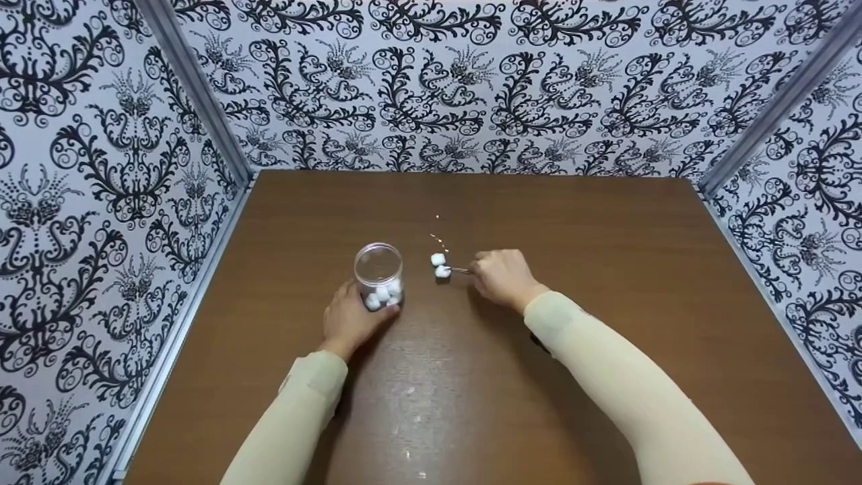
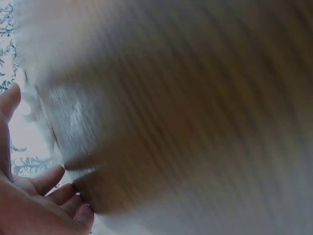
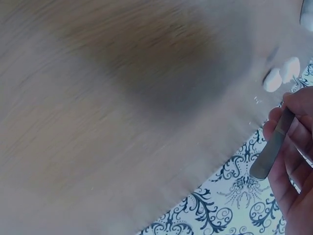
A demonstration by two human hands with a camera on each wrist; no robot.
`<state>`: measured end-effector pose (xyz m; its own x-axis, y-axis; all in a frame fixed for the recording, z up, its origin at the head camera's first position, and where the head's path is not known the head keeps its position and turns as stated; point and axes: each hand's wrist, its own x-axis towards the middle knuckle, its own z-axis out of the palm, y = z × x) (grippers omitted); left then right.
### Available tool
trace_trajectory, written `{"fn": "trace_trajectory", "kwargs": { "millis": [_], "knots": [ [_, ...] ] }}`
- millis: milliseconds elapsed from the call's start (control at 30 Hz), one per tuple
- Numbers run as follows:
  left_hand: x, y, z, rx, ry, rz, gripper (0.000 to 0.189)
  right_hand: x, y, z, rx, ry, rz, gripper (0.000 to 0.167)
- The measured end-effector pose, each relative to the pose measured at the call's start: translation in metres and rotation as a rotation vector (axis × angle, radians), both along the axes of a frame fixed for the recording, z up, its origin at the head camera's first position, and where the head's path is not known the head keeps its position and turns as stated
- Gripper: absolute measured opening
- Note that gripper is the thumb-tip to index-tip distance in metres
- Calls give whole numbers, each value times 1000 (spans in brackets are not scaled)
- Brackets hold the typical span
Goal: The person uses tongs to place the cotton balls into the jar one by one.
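Observation:
My left hand [image 1: 353,318] curls round the lower part of a clear jar [image 1: 378,264] without a lid. Several white, soft-looking lumps [image 1: 383,294] lie at the bottom of it. To the jar's right, two more such lumps sit on the table, a far one [image 1: 438,259] and a near one [image 1: 442,272]. My right hand [image 1: 504,277] grips a slim metal utensil [image 1: 460,271] whose tip reaches the near lump. In the right wrist view its flat, rounded handle end [image 3: 264,164] sticks out of the hand; the tip's shape is too small to tell.
Small pale crumbs [image 1: 440,240] trail across the brown wooden table [image 1: 579,222] behind the two lumps. Patterned panels [image 1: 444,87] rise along the table's back and sides, joined by grey corner posts [image 1: 199,94].

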<state>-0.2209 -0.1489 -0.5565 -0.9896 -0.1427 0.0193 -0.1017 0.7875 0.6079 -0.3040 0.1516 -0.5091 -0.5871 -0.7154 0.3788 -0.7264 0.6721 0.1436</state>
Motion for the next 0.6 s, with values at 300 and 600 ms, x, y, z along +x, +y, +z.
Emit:
{"fn": "trace_trajectory", "kwargs": {
  "millis": [300, 600],
  "knots": [
    [-1, 0, -1, 2, -9, 11, 91, 6, 15, 7, -34, 17, 14, 5],
    [2, 1, 4, 8, 6, 4, 89, 11, 20, 18, -56, 25, 44, 8]
  ]
}}
